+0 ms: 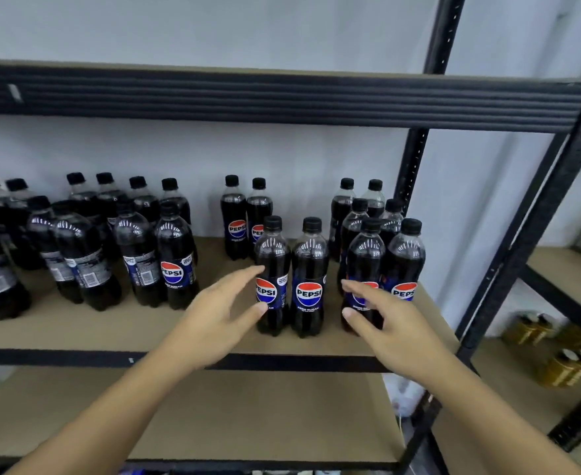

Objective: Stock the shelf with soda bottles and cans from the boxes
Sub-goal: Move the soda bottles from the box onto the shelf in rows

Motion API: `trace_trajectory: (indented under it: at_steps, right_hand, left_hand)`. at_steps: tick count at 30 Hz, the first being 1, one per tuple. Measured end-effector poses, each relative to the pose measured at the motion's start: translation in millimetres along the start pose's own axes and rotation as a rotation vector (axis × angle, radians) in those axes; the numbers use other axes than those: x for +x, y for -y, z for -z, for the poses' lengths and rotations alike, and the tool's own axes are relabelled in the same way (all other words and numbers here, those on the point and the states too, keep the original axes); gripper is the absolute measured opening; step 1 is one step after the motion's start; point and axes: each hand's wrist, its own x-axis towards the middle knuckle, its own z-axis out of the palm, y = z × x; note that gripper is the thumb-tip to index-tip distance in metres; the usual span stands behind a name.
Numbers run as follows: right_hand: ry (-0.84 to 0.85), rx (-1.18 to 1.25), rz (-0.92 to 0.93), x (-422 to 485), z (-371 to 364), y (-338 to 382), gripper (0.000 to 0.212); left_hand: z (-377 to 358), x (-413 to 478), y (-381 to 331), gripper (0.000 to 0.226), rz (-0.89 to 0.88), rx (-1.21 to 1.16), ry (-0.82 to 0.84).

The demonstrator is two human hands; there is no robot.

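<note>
Two Pepsi bottles stand side by side at the front of the middle shelf (76, 334): the left one (272, 255) and the right one (310, 269). My left hand (220, 310) is beside the left bottle, fingers spread, thumb and fingertip touching its label. My right hand (381, 313) hovers with relaxed fingers in front of another front bottle (364, 258) on the right, holding nothing. More bottles stand behind and to the right (404, 258).
A large group of Pepsi bottles (138, 248) fills the shelf's left part. The black upper shelf beam (282, 97) runs overhead. A black upright post (522, 255) stands at right. A neighbouring rack holds yellow bottles (563, 368). A lower brown shelf (248, 416) lies below.
</note>
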Motion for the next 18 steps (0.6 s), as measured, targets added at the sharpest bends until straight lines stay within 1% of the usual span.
trace_trajectory:
  at_steps: [2,5,8,11,15,18]
  right_hand:
    - [-0.014,-0.056,0.073,2,25,7,0.045]
    - [-0.010,-0.155,0.147,10,59,18,0.045]
    - [0.017,-0.253,0.166,25,90,30,0.047]
    - [0.012,-0.277,0.122,49,115,38,0.046]
    - [0.070,-0.287,-0.020,94,139,39,0.048]
    - [0.079,-0.360,-0.130,132,146,34,0.050]
  left_hand:
    - [13,2,-27,0.057,-0.070,0.053,-0.013]
    - [30,16,-67,0.056,-0.151,0.157,0.028]
    - [41,45,-98,0.056,-0.209,0.258,0.076]
    - [44,87,-117,0.058,-0.243,0.319,0.134]
    - [38,152,-128,0.058,-0.207,0.362,0.244]
    - [28,202,-125,0.059,-0.155,0.379,0.322]
